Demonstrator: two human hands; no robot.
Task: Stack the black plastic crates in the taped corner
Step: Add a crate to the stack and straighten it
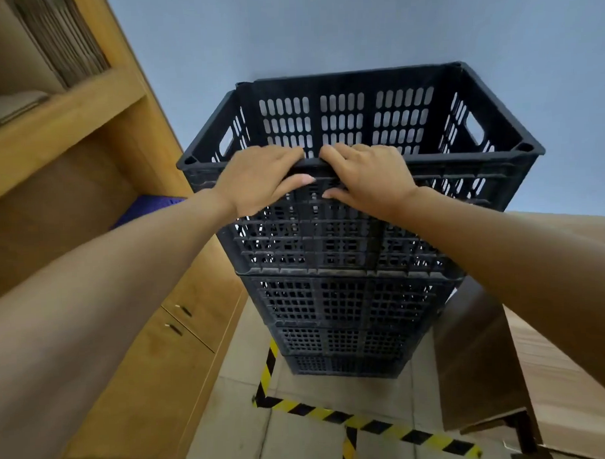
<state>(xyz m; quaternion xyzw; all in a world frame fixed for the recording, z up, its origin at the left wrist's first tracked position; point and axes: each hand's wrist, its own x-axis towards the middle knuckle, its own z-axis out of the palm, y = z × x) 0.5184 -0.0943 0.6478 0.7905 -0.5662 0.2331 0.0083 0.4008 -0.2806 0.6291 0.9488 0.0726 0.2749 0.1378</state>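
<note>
A tall stack of black perforated plastic crates (344,296) stands on the floor inside the yellow-and-black tape (373,426). The top crate (359,124) is open upward, its far wall slotted. My left hand (258,182) and my right hand (368,179) sit side by side on the middle of its near rim. On both hands the fingers curl over the rim into the crate, and the thumbs press against the outer wall. The fingertips inside the crate are partly hidden by the rim.
A wooden shelf unit with cabinet doors (154,337) runs along the left, close to the stack. A blue object (146,207) lies on its ledge. Large cardboard boxes (555,340) stand at the right. A grey wall (321,33) is behind.
</note>
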